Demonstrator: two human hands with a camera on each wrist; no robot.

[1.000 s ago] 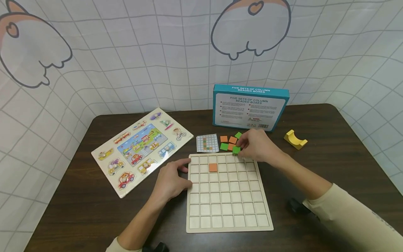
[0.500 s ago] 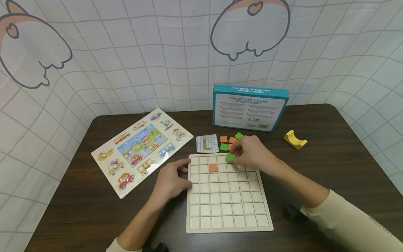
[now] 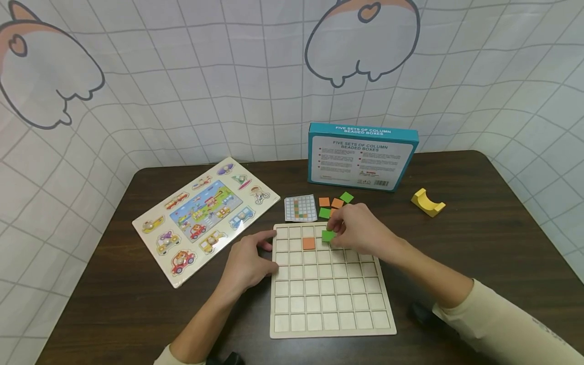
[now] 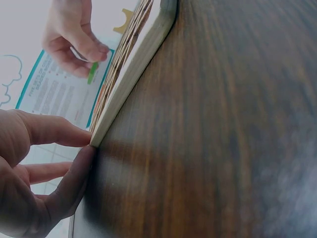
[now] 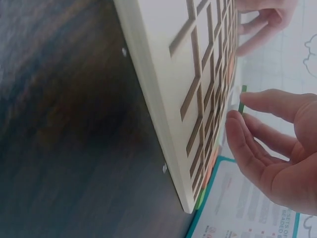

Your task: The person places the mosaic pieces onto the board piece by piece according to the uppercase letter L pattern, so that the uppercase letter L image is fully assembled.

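Observation:
A pale wooden grid board [image 3: 335,289] lies on the dark table. My left hand [image 3: 247,261] rests against its left edge, thumb and fingers spread along the side; the left wrist view shows the fingertips touching that edge. Held above an upper row of the grid, a green square tile [image 3: 327,236] is pinched between the thumb and fingers of my right hand [image 3: 361,230]. In the right wrist view this green tile [image 5: 242,99] appears edge-on, off the board. An orange square tile [image 3: 308,244] sits in a cell to its left.
Behind the board lie a pattern card [image 3: 300,208] and several loose orange and green tiles [image 3: 324,202]. A teal box [image 3: 362,157] stands at the back. To the right is a yellow curved block [image 3: 428,203]; to the left, a vehicle puzzle board [image 3: 206,218].
My right hand has moved the green tile leftward and toward me, from the board's far edge to above the grid. The left hand stays at the left edge.

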